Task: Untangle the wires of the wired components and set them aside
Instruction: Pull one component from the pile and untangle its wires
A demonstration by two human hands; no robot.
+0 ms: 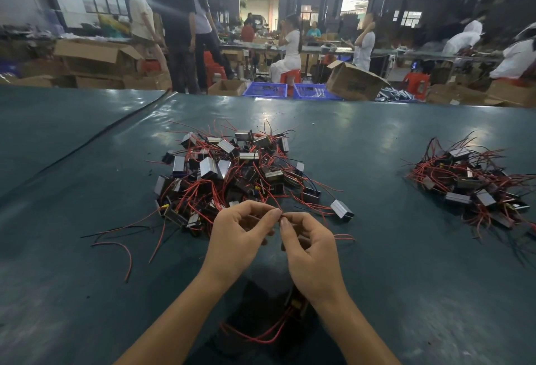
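Observation:
A tangled heap of small metal-cased components (229, 173) with red and black wires lies on the green table in front of me. My left hand (240, 237) and my right hand (307, 251) meet just below the heap, each pinching a thin red wire (280, 215) between thumb and fingertips. Under my right wrist hangs a dark component (297, 303) with red wires (261, 335) looping below it. A second, smaller heap of the same components (475, 182) lies at the right.
The green mat-covered table (391, 248) stretches wide, with a seam running diagonally at the left. Loose red wire ends (124, 251) trail left of the heap. Beyond the far edge are cardboard boxes (352, 81), blue crates (265, 89) and several people.

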